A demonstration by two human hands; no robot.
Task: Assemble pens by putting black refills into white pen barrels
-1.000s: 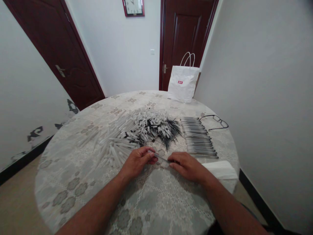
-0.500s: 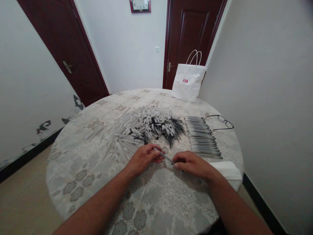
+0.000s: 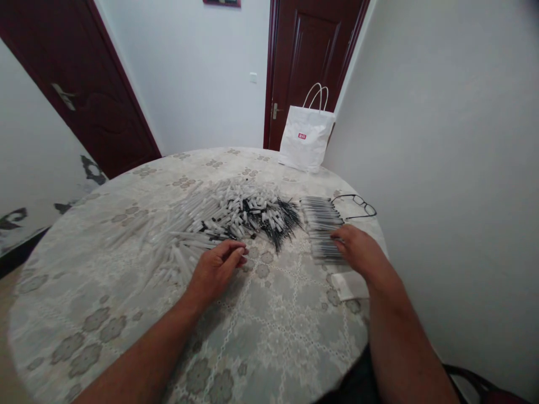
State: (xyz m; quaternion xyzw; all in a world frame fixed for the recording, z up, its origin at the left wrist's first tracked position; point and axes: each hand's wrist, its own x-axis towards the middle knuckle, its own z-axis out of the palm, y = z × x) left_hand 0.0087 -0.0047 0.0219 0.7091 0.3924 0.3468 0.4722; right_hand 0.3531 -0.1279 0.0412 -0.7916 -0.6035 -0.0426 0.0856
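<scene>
My right hand (image 3: 351, 244) is over a neat row of assembled pens (image 3: 320, 216) with grey-looking barrels, on the right of the table. Its fingers are closed on a pen at the row's edge, mostly hidden by the hand. My left hand (image 3: 223, 262) hovers over the cloth in front of the loose parts, thumb and fingers drawn together, nothing visible in them. Beside it spreads a pile of clear pen barrels (image 3: 181, 247), with white pen caps (image 3: 236, 205) behind. Dark, thin refills (image 3: 278, 233) fan out on the pile's right side.
The round table has a flowered cloth (image 3: 269, 336). A white folded paper or cloth (image 3: 349, 285) lies in front of the pen row, partly behind my right forearm. Black-framed glasses (image 3: 360, 207) rest beyond the row. A white paper bag (image 3: 307, 137) stands at the back edge.
Both hands were at a pen between them. My right hand has moved right with it to the row, and my left hand has let go. The view has turned right.
</scene>
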